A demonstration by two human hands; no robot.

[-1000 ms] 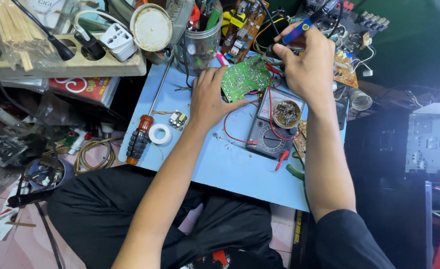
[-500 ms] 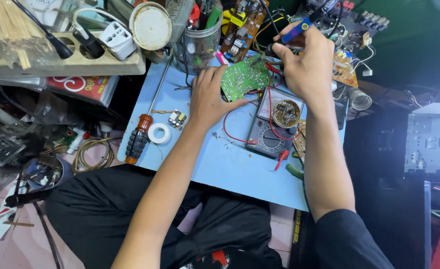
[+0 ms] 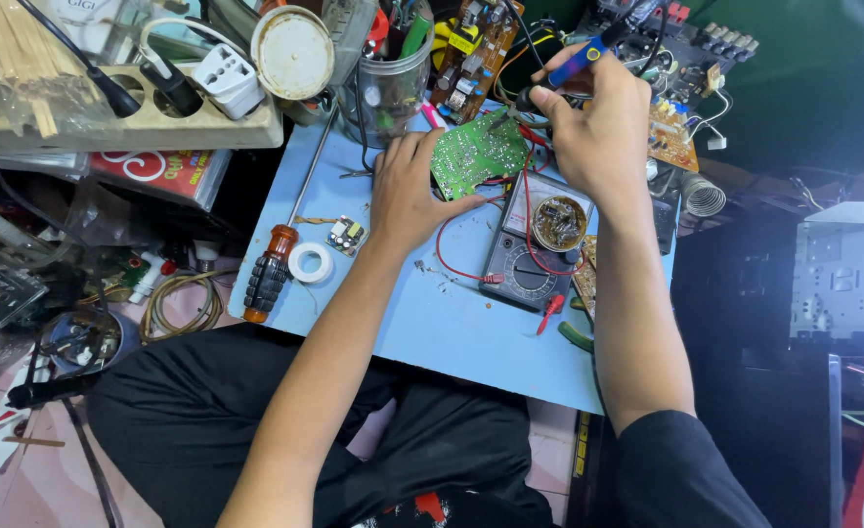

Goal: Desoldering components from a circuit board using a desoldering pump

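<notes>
Item: green circuit board (image 3: pixel 478 154), solder side up, resting at the far middle of your pale blue bench (image 3: pixel 422 313). Your left hand (image 3: pixel 408 191) lies flat beside it, fingers spread, thumb and forefinger pinning the board's near left edge; the grip there is a press and pinch, not a full clench. Your right hand (image 3: pixel 598 132) is clenched pen-fashion round a blue-handled soldering iron (image 3: pixel 577 65), its tip angled down toward the board's upper right corner; whether the tip touches cannot be told. Judged state of work: the board is steadied and the iron brought to it, so the work on that corner looks under way, with no sign of completion. The board sits between the two hands, just under and left of the right grip. Adjacent: an analogue multimeter (image 3: pixel 530 259) with red leads, just right of the board; an orange-handled screwdriver (image 3: pixel 268 274) and a white tape roll (image 3: pixel 309 262), left, untouched.
</notes>
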